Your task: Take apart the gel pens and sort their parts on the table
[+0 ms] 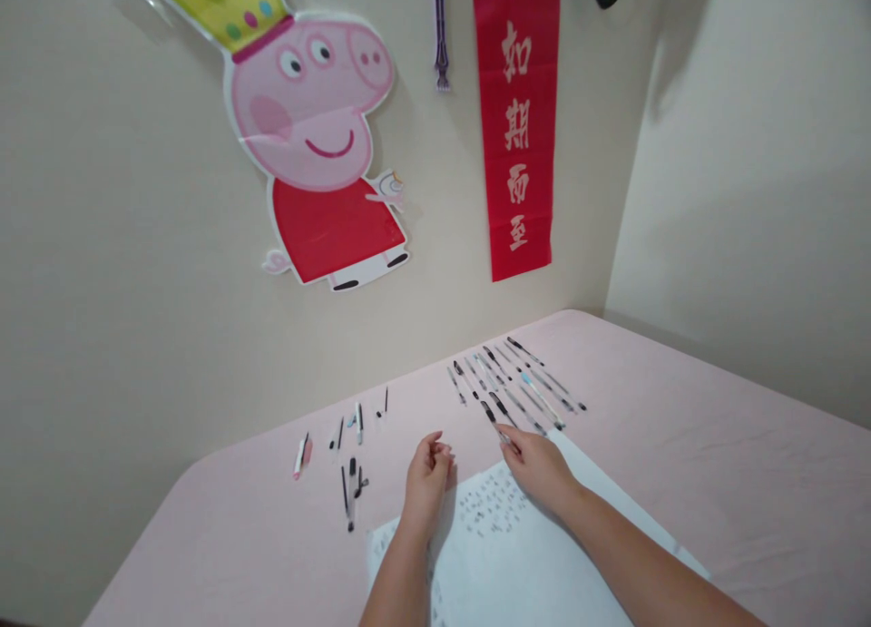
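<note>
My right hand (pixel 541 468) is closed on a pen (pixel 491 416) with a black upper end, its fingertips pinching the near part at the edge of the pen rows. The pen's lower end is hidden by the fingers. Over the far edge of the paper hovers my left hand (pixel 428 477), its fingers loosely curled and slightly apart, with nothing visible in them. A large white sheet of paper (pixel 537 563) lies under both forearms, with small dark writing (pixel 494 504) near its top. Just beyond my right hand, several pens (pixel 523 409) lie side by side in slanting rows.
To the left lie pen parts in small groups: a pink-and-white pen (pixel 299 459), a white barrel (pixel 359 423), and a dark refill (pixel 345 491). The pink-covered table (pixel 238 536) meets the wall behind. A cartoon pig cutout (pixel 327 228) and red banner (pixel 521 155) hang there.
</note>
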Demonstrator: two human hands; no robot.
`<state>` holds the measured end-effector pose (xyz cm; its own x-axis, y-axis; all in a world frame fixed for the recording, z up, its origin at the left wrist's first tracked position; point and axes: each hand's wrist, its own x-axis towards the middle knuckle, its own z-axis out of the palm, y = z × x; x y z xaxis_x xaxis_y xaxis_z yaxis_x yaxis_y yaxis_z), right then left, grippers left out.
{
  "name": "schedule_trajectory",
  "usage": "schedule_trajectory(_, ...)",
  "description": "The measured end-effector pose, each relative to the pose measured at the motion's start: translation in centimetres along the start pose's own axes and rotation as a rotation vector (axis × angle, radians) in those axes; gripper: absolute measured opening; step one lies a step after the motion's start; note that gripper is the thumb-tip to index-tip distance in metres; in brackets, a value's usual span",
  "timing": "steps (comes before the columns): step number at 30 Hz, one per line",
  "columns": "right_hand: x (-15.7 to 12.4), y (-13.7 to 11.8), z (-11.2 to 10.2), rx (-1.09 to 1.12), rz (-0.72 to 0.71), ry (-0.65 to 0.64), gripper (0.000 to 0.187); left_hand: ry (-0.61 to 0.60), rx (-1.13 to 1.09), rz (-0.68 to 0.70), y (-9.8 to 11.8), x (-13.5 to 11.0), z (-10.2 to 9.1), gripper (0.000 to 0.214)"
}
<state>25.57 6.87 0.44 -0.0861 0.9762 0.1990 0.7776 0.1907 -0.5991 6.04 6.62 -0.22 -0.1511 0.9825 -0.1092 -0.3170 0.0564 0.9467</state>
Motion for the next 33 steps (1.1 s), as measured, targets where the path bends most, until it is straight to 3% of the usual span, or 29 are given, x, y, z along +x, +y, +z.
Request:
schedule_trajectory(12,-0.2,-0.4,0.1,-0.292,-0.003,-0.139,0.046,-0.021,0.097,0.037,-0.1,0.0,-0.1,0.039)
schedule_trajectory(23,-0.4,-0.9,-0.6,-0.349,0.009,-0.115,0.044,-0.04,0.155,0.062,-0.6,0.4,-0.5,0.039)
schedule_trajectory(28,-1.0,-2.1,-0.5,-0.175,-0.142,-0.07,0.04,-0.062,0.18,0.071,-1.3,0.8,-0.8,0.041)
schedule_trajectory(33,-2.3,-3.5,0.7,0.013,-0.328,-0.287,0.029,-0.051,0.259,0.086,-1.8,0.9,-1.1,0.042)
